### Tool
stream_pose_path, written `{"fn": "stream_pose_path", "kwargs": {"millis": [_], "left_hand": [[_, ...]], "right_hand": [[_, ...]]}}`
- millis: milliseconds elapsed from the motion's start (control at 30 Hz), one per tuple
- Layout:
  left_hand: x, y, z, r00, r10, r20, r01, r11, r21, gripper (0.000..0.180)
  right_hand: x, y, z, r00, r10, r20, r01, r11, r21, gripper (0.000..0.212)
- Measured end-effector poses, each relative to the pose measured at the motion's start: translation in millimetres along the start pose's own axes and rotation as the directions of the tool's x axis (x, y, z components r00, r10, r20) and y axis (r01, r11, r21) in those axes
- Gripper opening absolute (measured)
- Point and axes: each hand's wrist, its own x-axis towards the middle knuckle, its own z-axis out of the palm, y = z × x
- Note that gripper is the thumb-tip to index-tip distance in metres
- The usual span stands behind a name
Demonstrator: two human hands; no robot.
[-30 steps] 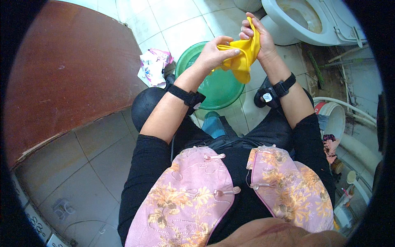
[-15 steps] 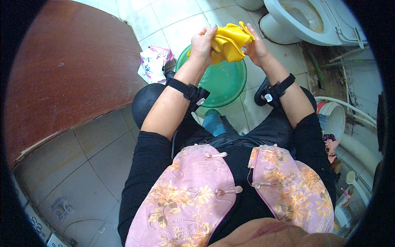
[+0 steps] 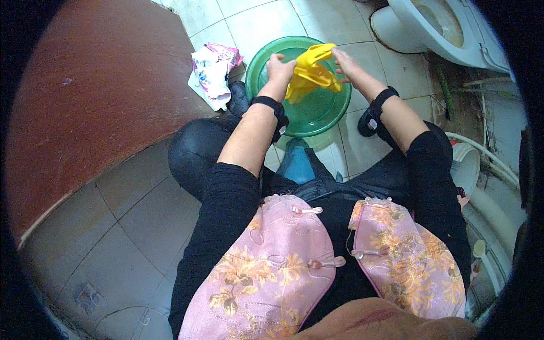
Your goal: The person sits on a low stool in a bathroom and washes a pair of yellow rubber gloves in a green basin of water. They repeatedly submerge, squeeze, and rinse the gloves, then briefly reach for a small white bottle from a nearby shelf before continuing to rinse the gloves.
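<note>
Basin, green and round (image 3: 342, 107), rests on the tiled floor (image 3: 226, 11) and serves as the dial centre; 12 o'clock is the top of the view. Yellow piece (image 3: 315, 72), soft and creased, is positioned over the basin toward 1 o'clock; whether it is cloth or rubber cannot be told, nor whether its lower edge touches the basin.

Left hand (image 3: 279, 70), over the basin at 10 to 11 o'clock, is closed with the piece's near edge gripped at the thumb. Right hand (image 3: 349, 66), at 2 o'clock, has its fingers loosely extended, the fingertips at the piece's upper corner; whether they pinch it cannot be told. Each forearm carries a black strap (image 3: 387, 97).

Surrounding items:
- 9 to 10 o'clock: crumpled bag (image 3: 214, 69), white and pink, just beside a dark shoe (image 3: 238, 98).
- 9 o'clock: large red-brown panel (image 3: 102, 102).
- 2 o'clock: white toilet (image 3: 399, 31), well apart from the basin.
- 4 o'clock: second dark shoe (image 3: 368, 124), near the basin; farther out, white bucket (image 3: 468, 164), partly hidden behind the black sleeve (image 3: 436, 167).
- 6 o'clock: pink floral vest (image 3: 272, 266).
</note>
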Motion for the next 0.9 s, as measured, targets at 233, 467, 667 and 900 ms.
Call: {"fn": "stream_pose_path", "kwargs": {"millis": [233, 467, 667, 900], "left_hand": [[2.9, -40.1, 5.1, 0.984, -0.150, 0.096, 0.104, 0.921, 0.375, 0.046], [-28.9, -68.8, 54.1, 0.865, 0.329, 0.379, -0.500, 0.635, 0.589, 0.045], [-34.6, -105.4, 63.6, 0.818, 0.192, 0.542, -0.544, 0.562, 0.623, 0.040], [-0.8, -109.2, 50.3, 0.935, 0.137, 0.328, -0.323, 0.714, 0.621, 0.013]], "right_hand": [[58.6, 53.6, 31.1, 0.869, -0.484, 0.098, 0.394, 0.560, -0.729, 0.049], [58.6, 107.0, 72.6, 0.786, -0.545, 0.290, 0.456, 0.195, -0.868, 0.043], [63.7, 150.7, 71.7, 0.796, -0.536, 0.282, 0.414, 0.142, -0.899, 0.037], [88.1, 131.9, 65.7, 0.988, -0.150, 0.030, 0.111, 0.575, -0.811, 0.025]]}}
